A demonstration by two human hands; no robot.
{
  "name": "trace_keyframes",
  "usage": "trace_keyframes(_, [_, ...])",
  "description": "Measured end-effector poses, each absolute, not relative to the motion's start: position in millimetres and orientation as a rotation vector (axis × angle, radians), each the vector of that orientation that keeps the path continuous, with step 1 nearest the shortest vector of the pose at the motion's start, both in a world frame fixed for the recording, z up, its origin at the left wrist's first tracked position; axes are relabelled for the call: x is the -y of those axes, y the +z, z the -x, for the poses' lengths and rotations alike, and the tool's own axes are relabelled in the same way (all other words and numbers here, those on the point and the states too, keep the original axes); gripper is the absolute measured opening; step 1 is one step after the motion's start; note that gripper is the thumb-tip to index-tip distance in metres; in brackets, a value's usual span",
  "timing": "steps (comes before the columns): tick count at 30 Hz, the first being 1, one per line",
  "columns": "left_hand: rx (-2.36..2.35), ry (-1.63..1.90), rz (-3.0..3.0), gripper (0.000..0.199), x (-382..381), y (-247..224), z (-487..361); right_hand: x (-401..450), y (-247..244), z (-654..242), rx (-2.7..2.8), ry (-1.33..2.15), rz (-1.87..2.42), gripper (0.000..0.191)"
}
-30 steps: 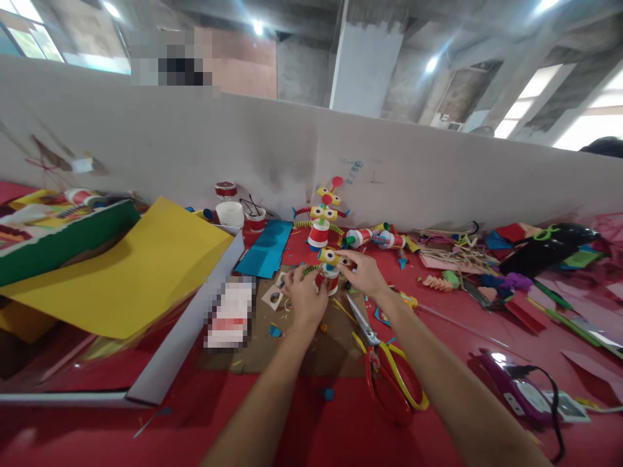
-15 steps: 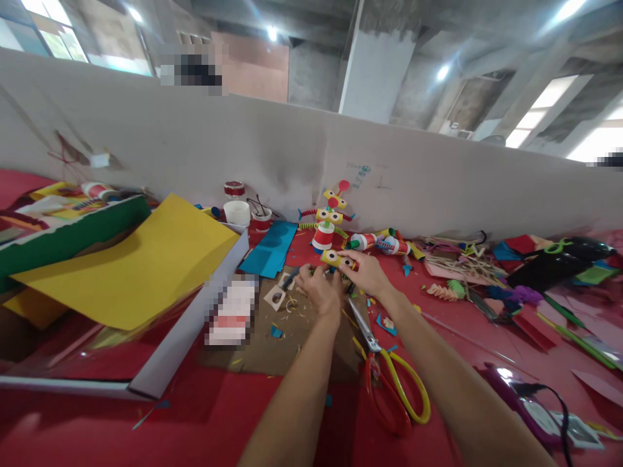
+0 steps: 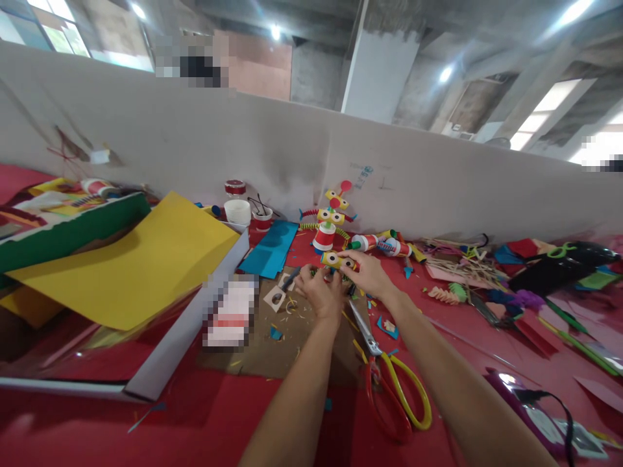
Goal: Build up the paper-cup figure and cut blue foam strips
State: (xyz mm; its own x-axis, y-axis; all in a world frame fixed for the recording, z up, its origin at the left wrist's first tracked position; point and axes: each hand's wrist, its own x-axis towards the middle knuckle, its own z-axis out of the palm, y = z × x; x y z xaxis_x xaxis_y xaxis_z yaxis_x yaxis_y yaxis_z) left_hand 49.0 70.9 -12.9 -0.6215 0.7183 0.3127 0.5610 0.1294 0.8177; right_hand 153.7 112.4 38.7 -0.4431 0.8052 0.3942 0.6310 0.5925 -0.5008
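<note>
Shifted since a second ago with the left hand (image 3: 322, 294), now in front of whatever sits beneath the yellow tube (image 3: 333, 260) with two eyes. Bends those fingers just under it; cannot tell if closed on anything. Pinches the tube's right end with the right hand (image 3: 368, 276), the nearer one. Holds its long axis roughly left to right, over the far part of the brown board (image 3: 272, 353), just before the standing cup figure (image 3: 326, 237).

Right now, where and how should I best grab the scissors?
Probably by the red and yellow handle loops, coming from your near side: the scissors lie with those loops toward you and the pointed blades aimed away.
</note>
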Motion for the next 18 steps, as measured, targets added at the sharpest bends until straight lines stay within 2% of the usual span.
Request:
trace_keyframes(11, [-2.158, 1.473, -1.201, 0.018, -68, -10, -47, -109, 41, -150, 2.292, 0.251, 1.19, 0.032])
trace_keyframes(18, [-1.995, 1.695, -1.313, 0.028, -37, 2, -15, -102, 45, -149, 2.288, 0.197, 1.227, 0.034])
